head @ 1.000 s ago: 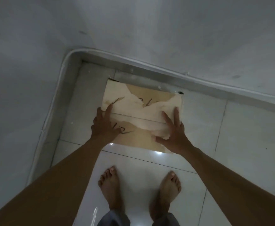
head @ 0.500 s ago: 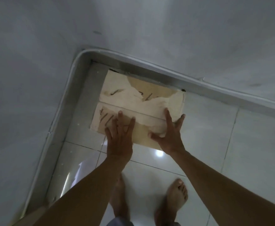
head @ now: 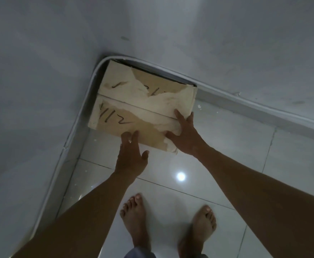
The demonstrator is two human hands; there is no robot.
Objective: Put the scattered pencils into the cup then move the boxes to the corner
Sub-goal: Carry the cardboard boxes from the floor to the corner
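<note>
Boxes (head: 143, 107): one, in corner | left hand (head: 131, 155) fingers flat, spread | right hand (head: 185, 135) likewise

Glossy white tiled floor (head: 217, 146), cardboard box (head: 134, 108) tucked into the wall corner, two bare feet (head: 135, 218) nearby

One cardboard box (head: 143, 107), two hands, left (head: 131, 155) and right (head: 185, 135), two bare feet (head: 135, 218), two grey walls (head: 31, 90).

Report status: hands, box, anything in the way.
Left hand open, fingertips on box near edge. Right hand open, flat on its top. Box in the corner, against the walls. Nothing in the way.
</note>
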